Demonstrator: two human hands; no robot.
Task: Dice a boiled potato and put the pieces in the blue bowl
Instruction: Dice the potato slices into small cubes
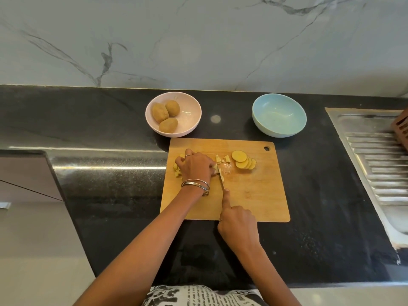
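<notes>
In the middle of the frame the left hand (195, 165) curls down over a clump of potato pieces (177, 170) on the cutting board (254, 195), while the right hand (237, 221) grips the knife (220, 176), forefinger laid along its spine, the blade touching those holding fingers. A fan of uncut potato slices (244, 162) waits just to the right, and the blue bowl (279, 114) at upper right holds nothing yet. I'd worry about soft boiled potato sliding or crumbling under the blade, since a skid would nick the left fingertips.
</notes>
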